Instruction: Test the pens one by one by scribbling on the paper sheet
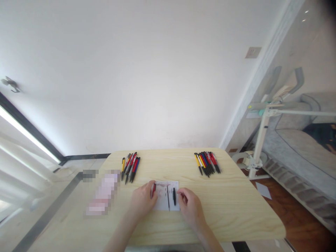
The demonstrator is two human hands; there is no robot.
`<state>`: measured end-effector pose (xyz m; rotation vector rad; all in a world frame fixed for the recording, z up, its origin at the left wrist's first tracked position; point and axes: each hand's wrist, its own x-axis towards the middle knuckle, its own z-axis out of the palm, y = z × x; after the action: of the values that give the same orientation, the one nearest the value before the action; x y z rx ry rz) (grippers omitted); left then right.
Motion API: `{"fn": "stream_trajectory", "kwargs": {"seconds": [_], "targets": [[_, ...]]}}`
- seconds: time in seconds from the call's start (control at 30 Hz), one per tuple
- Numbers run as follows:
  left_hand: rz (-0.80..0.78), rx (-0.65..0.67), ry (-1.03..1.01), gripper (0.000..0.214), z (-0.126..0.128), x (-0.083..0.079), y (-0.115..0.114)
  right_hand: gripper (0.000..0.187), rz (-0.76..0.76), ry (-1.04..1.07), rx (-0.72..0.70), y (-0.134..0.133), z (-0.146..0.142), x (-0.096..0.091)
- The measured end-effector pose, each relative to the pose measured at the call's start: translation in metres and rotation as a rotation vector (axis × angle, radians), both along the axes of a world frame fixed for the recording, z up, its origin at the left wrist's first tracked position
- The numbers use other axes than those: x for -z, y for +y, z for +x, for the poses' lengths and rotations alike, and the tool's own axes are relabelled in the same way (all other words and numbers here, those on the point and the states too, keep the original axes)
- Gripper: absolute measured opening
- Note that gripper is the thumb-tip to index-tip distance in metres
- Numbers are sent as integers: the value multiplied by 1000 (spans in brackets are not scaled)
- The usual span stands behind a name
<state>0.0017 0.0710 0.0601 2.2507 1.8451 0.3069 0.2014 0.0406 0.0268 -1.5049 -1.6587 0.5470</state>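
Observation:
My left hand [143, 200] rests on the left edge of a small white notepad [166, 190] and is closed round a red pen part [153, 190]. My right hand [190, 206] sits at the pad's right edge with its fingers curled; what it pinches, if anything, is too small to name. On the pad lie a thin black refill [168, 197] and a short black pen piece [174, 196]. A bundle of coloured pens [130, 166] lies at the far left of the wooden table [236, 210]. A second bundle of pens [207, 162] lies at the far right.
A blurred pinkish patch [103, 192] covers something left of the pad. Beyond the table's right edge stand a white metal frame [259, 140] and a grey sofa [301, 140] on a wooden floor. A white wall rises behind the table.

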Motion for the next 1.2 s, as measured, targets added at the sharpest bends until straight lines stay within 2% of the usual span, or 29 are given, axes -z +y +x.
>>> {"fn": "stream_trajectory", "kwargs": {"seconds": [0.3,0.67,1.2], "targets": [[-20,-5,61,46,-3,3,2,18,-2,-9,-10,0,0,0],[-72,5,125,47,-3,5,1,20,9,0,-8,0,0,-3],[-122,8,105,46,-2,4,2,20,10,-16,-11,-1,0,-5]]}}
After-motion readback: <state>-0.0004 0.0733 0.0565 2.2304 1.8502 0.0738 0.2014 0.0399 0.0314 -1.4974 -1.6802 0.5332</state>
